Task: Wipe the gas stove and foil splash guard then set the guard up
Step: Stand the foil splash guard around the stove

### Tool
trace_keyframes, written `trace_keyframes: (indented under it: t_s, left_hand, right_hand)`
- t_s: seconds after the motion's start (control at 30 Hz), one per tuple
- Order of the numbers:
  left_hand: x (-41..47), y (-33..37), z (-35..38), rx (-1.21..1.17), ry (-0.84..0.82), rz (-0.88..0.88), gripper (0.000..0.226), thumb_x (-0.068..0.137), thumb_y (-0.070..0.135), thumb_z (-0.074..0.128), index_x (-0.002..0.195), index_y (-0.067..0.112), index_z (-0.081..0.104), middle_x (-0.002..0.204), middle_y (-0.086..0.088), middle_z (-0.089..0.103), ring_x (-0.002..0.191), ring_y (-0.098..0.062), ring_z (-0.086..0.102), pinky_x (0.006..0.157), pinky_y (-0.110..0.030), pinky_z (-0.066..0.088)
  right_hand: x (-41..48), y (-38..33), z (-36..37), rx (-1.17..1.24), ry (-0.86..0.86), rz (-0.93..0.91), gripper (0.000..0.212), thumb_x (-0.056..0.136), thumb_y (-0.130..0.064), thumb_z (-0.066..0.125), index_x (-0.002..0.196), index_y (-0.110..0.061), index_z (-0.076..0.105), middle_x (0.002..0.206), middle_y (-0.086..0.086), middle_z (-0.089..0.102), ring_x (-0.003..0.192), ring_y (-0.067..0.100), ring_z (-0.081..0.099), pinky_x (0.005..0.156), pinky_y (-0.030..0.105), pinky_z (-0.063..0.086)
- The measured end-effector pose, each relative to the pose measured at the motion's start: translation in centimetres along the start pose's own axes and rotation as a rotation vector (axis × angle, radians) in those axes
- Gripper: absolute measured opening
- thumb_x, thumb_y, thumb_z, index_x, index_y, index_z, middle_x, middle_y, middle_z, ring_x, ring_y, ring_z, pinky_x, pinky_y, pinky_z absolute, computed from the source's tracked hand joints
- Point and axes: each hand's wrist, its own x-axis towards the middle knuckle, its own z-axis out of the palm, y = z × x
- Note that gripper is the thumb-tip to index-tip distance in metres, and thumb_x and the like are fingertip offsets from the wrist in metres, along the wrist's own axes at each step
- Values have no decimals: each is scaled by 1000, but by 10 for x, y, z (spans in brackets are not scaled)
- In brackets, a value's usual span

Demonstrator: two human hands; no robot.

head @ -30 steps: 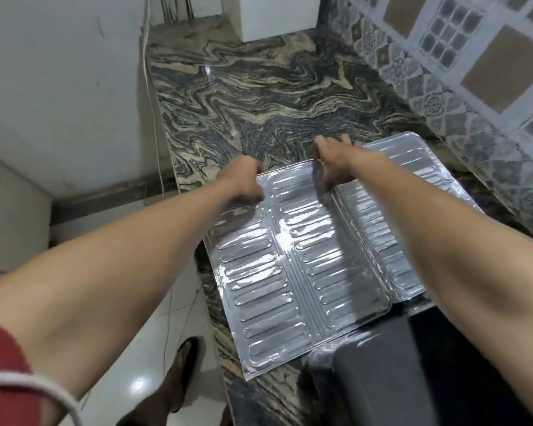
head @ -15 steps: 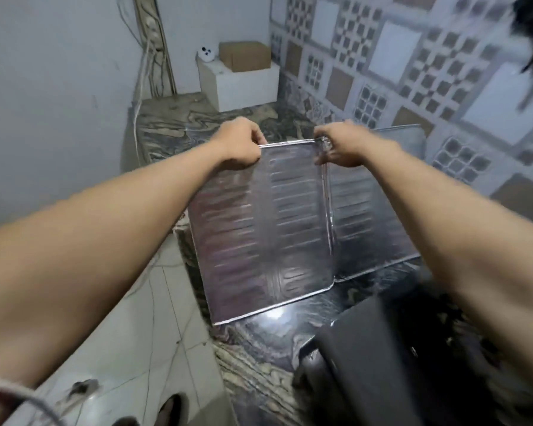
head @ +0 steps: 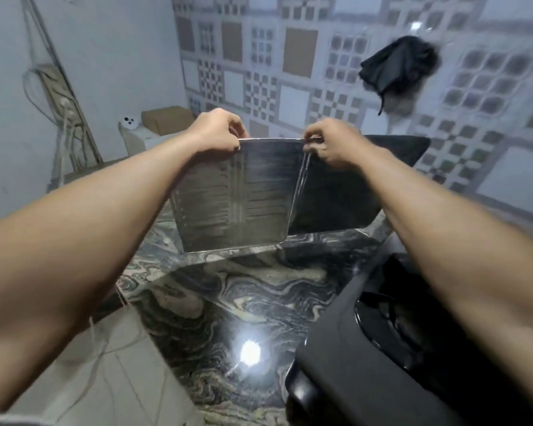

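The foil splash guard (head: 246, 198) stands upright on the marble counter (head: 228, 305), its ribbed silver panels hinged, with a darker panel (head: 345, 192) angled back toward the tiled wall on the right. My left hand (head: 219, 130) pinches the guard's top edge at the left. My right hand (head: 330, 141) grips the top edge at the fold between panels. The black gas stove (head: 391, 342) sits at the lower right, partly behind my right forearm.
A patterned tiled wall (head: 290, 72) runs behind the guard, with a black cloth (head: 397, 66) hanging on it. A white box (head: 136, 136) with a cardboard box (head: 166, 118) stands at the counter's far end. Cables hang on the left wall. The floor lies beyond the counter's left edge.
The guard went from lying flat on the counter to being raised by its top edge, and now stands upright further back. Both hands kept their hold on the top edge.
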Motion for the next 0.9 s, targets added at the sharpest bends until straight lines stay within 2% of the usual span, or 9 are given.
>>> trace_keyframes:
  t_s: [0.1,0.17,0.23,0.3,0.4,0.57,0.67,0.8,0.9]
  left_hand:
    - [23,4,9,-12,-25,52,19,82,8,67,87,26,70,94,-2,73,97,-19,67,82,-23,45]
    - [39,3,18,6,-39,91,17,81,12,69,90,26,73,93,-1,72,98,-21,67,86,-28,49]
    - [54,0,29,21,-54,121,20,79,13,68,89,29,73,92,0,72,98,-21,68,85,-27,49]
    - [68,-5,40,26,-59,151,21,78,15,68,85,34,72,93,0,75,97,-21,69,86,-28,51]
    - [85,-13,58,74,-7,210,24,77,16,65,92,32,75,101,-2,77,102,-26,69,90,-38,54]
    - [98,-20,82,195,189,369,17,84,19,64,97,26,74,97,-5,77,98,-35,66,82,-41,49]
    - [107,-23,93,197,226,352,18,87,14,62,98,23,74,98,-8,76,94,-36,64,77,-42,50]
    - [113,-23,99,147,247,293,33,85,3,58,111,18,72,106,-8,72,100,-35,59,72,-42,51]
    - [113,-27,99,96,265,197,23,90,13,57,106,17,73,114,-7,67,106,-34,55,75,-42,50]
  right_hand:
    - [-9,8,1,34,54,100,10,95,-29,61,102,-28,69,106,-8,73,110,22,61,100,48,42]
    - [-10,13,4,42,50,176,17,96,-30,58,109,-28,68,111,-6,72,112,23,60,102,49,40]
    - [-10,19,11,43,35,247,21,97,-28,56,114,-25,67,113,-2,71,110,23,60,95,42,41]
    - [-9,25,19,112,38,308,22,99,-24,56,118,-24,67,113,-4,71,110,20,60,85,37,34]
    - [-7,31,27,83,92,347,19,96,-28,62,114,-27,69,111,-8,73,109,18,61,87,37,34]
    - [5,35,38,92,129,400,14,93,-29,64,106,-28,71,109,-6,72,110,20,61,98,42,38]
    - [17,35,38,98,75,428,19,96,-24,60,111,-30,70,116,-7,71,115,20,60,103,48,40]
    - [30,29,38,150,57,401,22,95,-21,61,112,-30,71,115,-9,71,115,18,60,104,50,41]
    - [41,21,45,208,91,370,23,94,-20,63,115,-25,72,117,-5,72,114,16,62,103,47,45]
